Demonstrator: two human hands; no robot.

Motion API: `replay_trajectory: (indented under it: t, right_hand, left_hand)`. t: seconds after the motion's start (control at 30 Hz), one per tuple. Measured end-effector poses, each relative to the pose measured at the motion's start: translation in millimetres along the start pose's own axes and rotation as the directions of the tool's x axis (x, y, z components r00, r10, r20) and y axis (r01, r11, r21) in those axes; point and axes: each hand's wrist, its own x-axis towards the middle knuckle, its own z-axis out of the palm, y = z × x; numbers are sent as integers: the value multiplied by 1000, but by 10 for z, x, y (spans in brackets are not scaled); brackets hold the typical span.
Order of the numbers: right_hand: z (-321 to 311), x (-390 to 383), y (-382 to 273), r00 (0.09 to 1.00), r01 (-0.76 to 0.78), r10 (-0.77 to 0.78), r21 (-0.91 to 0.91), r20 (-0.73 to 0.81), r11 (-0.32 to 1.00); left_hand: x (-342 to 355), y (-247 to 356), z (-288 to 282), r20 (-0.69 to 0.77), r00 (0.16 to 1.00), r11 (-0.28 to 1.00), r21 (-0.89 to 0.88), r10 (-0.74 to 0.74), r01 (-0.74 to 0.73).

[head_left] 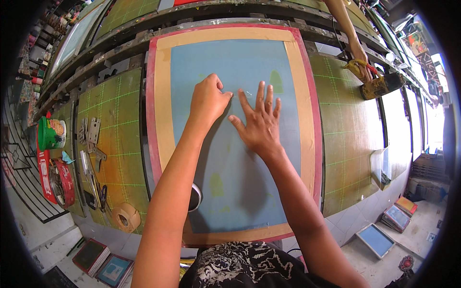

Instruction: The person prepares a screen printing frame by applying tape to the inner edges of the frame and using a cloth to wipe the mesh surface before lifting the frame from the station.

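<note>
A large screen-printing frame lies before me, its red edge (317, 158) lined with tan tape (163, 96) around a blue mesh (249, 192) with several faint yellow-green patches. Over the upper middle of the mesh, my left hand (207, 98) is closed, thumb against curled fingers; whatever it may pinch cannot be made out. Just right of it, my right hand (261, 122) is spread with its fingers apart, palm down over the mesh. Small shiny glints, like clear film (248, 93), show by its index fingertip. A round, white-rimmed roll (195, 198) sits partly behind my left forearm.
Green gridded boards (117, 144) flank the frame. On the left one are metal hinges (93, 132), a tan tape roll (126, 217), a green tub (48, 133) and a red tin (61, 182). At upper right another person's hand (363, 67) holds a heat gun (382, 86).
</note>
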Motion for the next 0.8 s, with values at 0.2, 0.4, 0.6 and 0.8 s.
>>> replay_trajectory:
  t: [0.2, 0.4, 0.6, 0.8]
  right_hand:
    - [55, 6, 251, 985, -158, 156, -20, -76, 987]
    - [50, 33, -68, 999, 46, -46, 4, 24, 999]
    - [72, 80, -18, 972, 230, -229, -14, 53, 973]
    - [52, 165, 63, 945, 318, -315, -25, 87, 948]
  left_hand:
    - [-6, -19, 9, -27, 1000, 1000, -8, 0, -1]
    - [14, -106, -3, -56, 998, 996, -90, 6, -11]
    - [-226, -358, -449, -119, 993, 818, -571, -6, -64]
    - [-1429, -595, -1048, -184, 981, 873, -468, 59, -141]
